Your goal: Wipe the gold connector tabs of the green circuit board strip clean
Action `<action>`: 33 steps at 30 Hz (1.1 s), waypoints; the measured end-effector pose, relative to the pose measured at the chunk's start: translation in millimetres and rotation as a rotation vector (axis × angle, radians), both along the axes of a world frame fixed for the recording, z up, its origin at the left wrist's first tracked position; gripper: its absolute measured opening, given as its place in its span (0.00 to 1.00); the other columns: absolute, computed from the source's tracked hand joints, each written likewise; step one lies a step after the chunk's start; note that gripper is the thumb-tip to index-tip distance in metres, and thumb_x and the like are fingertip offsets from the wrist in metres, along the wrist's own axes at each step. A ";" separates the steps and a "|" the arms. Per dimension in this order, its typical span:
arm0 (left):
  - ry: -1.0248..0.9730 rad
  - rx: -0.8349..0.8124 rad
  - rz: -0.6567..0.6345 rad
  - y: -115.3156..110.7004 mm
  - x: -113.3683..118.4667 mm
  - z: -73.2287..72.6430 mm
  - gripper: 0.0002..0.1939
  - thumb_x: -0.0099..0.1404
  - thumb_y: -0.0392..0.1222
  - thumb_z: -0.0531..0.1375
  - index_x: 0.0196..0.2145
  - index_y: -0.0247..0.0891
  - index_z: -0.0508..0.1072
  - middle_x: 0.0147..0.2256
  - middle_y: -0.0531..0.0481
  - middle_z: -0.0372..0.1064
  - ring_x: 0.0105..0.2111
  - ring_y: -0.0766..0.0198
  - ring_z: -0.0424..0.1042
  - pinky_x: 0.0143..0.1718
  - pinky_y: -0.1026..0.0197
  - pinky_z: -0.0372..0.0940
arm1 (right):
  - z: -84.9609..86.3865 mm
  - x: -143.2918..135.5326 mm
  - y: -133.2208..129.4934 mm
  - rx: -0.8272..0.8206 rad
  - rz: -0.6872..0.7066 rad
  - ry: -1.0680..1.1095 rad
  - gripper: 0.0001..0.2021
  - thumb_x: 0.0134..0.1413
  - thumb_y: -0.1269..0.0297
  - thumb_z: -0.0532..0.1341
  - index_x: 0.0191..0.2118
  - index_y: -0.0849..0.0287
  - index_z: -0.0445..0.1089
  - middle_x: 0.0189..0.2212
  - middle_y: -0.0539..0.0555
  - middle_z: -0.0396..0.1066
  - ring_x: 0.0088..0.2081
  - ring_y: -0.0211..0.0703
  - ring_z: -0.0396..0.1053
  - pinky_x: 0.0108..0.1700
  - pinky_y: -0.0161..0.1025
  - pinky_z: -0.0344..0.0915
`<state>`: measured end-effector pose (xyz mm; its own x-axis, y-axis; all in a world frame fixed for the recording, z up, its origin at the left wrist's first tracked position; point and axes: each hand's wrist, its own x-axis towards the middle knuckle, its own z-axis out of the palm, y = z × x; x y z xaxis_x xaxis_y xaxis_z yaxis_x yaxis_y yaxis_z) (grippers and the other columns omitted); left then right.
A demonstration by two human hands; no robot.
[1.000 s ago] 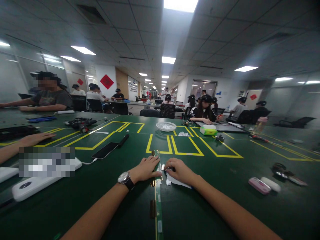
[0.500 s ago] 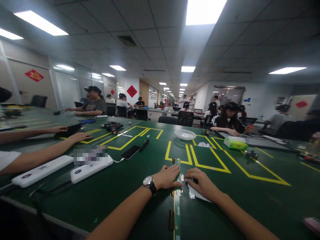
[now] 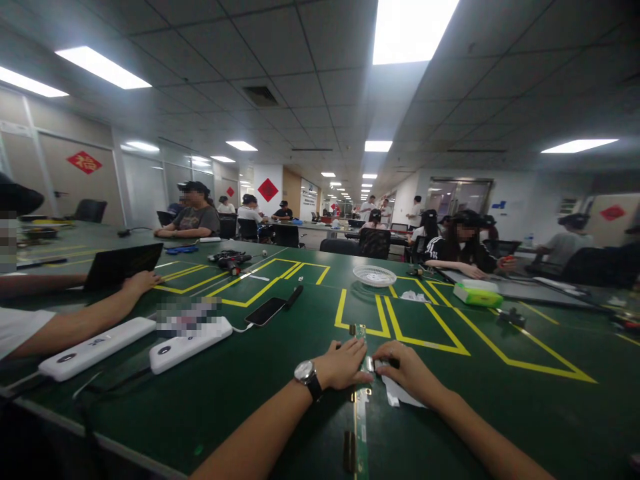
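Observation:
A long, narrow green circuit board strip (image 3: 361, 427) with dark and copper-coloured tabs lies on the green table, running away from me. Across its upper part rests my left hand (image 3: 343, 367), fingers stretched out flat and thumb apart, covering that stretch of the board. My right hand (image 3: 413, 373) is just right of the strip, its thumb and fingers bent and closed at a small silvery piece (image 3: 370, 364) on the board's edge. The exact fingertip contact is hard to see. Under my right hand lies a crumpled white paper (image 3: 400, 393), partly hidden by it.
Left stand white power strips (image 3: 193, 343) and a black phone (image 3: 266, 311) on a cable. A white plastic basket (image 3: 375, 276), a green-and-white pack (image 3: 477, 293) and a black clip-like object (image 3: 511, 316) are farther off. At left, a co-worker's hand (image 3: 140, 283) touches a dark panel (image 3: 123, 265).
The view has tilted up slightly, shifting everything a little down and right. My hands stay at the same place on the board. The co-worker at left has raised the dark panel upright.

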<state>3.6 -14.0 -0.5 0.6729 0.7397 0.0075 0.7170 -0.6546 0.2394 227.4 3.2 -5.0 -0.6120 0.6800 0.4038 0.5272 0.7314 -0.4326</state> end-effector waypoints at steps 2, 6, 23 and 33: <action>-0.009 0.016 -0.004 -1.4 -0.6 0.8 0.36 0.69 0.61 0.43 0.66 0.35 0.43 0.66 0.37 0.38 0.65 0.50 0.39 0.57 0.39 0.45 | -1.9 0.7 0.7 0.033 -0.048 -0.010 0.08 0.51 0.61 0.65 0.37 0.58 0.74 0.36 0.55 0.72 0.40 0.46 0.68 0.44 0.41 0.62; 0.010 0.023 0.007 -1.4 -0.3 -0.3 0.36 0.69 0.61 0.45 0.66 0.37 0.44 0.66 0.38 0.37 0.65 0.51 0.39 0.57 0.42 0.45 | 2.1 3.1 -7.6 0.100 -0.012 -0.067 0.09 0.57 0.60 0.60 0.34 0.58 0.75 0.36 0.55 0.72 0.41 0.44 0.68 0.46 0.41 0.61; 0.044 0.000 0.019 0.0 2.6 -3.3 0.33 0.71 0.58 0.43 0.66 0.39 0.43 0.66 0.41 0.33 0.66 0.53 0.35 0.59 0.43 0.42 | 11.5 9.7 -17.8 0.243 0.108 -0.234 0.14 0.64 0.62 0.52 0.44 0.59 0.74 0.43 0.58 0.69 0.45 0.44 0.65 0.49 0.42 0.59; 0.070 0.002 0.034 -0.9 5.3 -3.8 0.33 0.71 0.57 0.42 0.66 0.37 0.42 0.66 0.41 0.32 0.66 0.54 0.34 0.59 0.42 0.42 | 9.5 6.0 -21.0 0.265 0.081 -0.215 0.15 0.64 0.62 0.52 0.41 0.60 0.75 0.41 0.58 0.70 0.45 0.44 0.65 0.49 0.42 0.60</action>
